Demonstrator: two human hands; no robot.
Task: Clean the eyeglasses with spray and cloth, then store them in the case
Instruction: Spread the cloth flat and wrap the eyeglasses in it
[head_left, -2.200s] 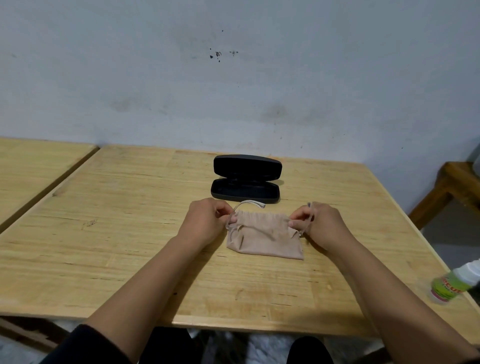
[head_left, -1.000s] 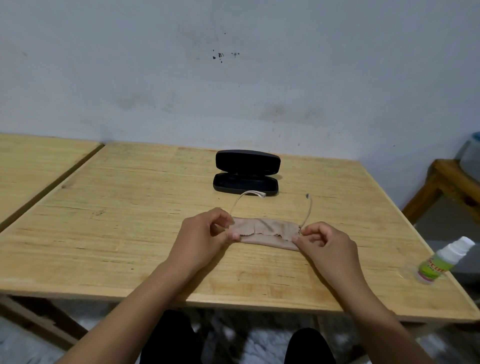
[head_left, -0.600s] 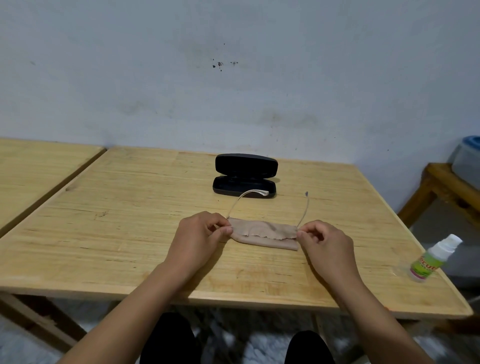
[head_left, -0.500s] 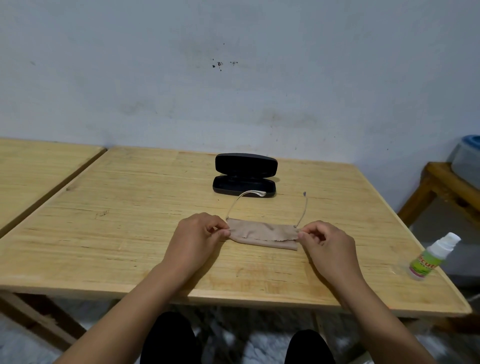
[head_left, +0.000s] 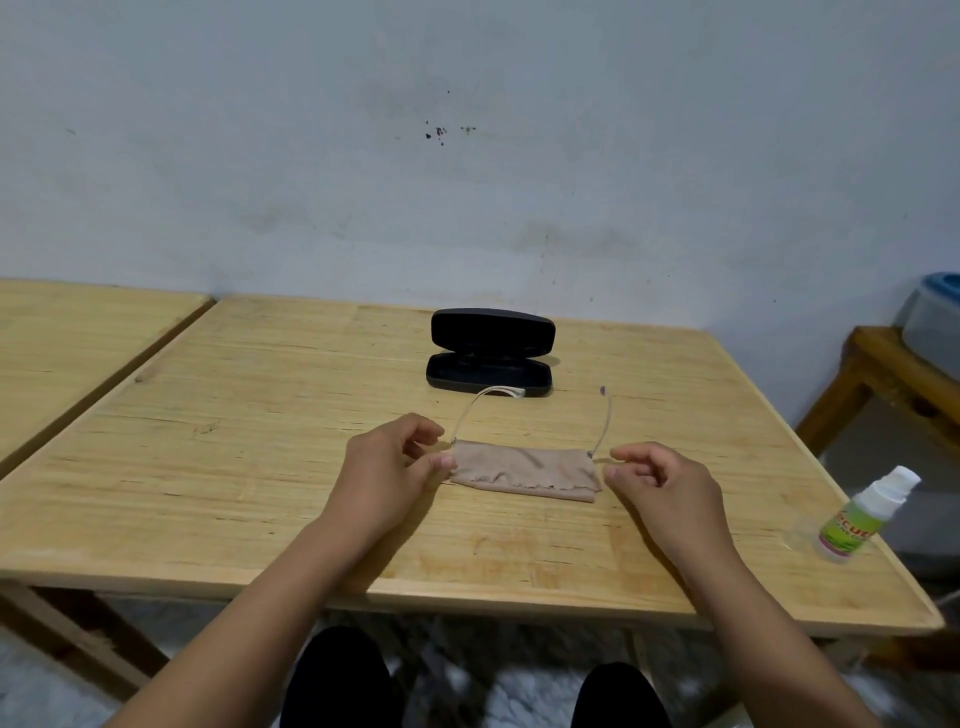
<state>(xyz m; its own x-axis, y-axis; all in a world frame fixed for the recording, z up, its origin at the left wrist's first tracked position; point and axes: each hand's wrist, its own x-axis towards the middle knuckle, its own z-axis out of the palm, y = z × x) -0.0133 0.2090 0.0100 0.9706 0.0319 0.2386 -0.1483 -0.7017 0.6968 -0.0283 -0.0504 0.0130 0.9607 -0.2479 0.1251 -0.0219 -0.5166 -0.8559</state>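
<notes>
Item: eyeglasses, wrapped. The front of the frame is hidden under a tan cloth folded over it; only the two thin temple arms show, running away from the hands toward the case. The bundle lies flat on the desk, directly between the two hands, its long axis running left to right — one end toward each hand.

Left hand: fingers curled, thumb and forefinger at the left end of the cloth, touching it and apparently pinching the edge. Right hand: fingers loosely curled, tips just beside the right end of the cloth near the hinge, a sliver of desk showing between — it holds nothing that I can make out. The left hand is thus the one in contact; the right is a shade short of it.

Case: black, hard-shelled, lid standing open, beyond the hands and slightly left of the bundle's middle. The left temple tip reaches its front edge; whether it touches cannot be told. Judged from here, the stowing move runs straight forward from the hands, with the bundle's long axis already parallel to the case's.

Spray bottle: small, white cap, green label, standing tilted in the picture well out to the right of the right hand, near the desk's right edge. Label lettering in red, partly legible — "ecut" or similar; the rest is too small to read.

No other writing or brand is visible on case, cloth or frame.
</notes>
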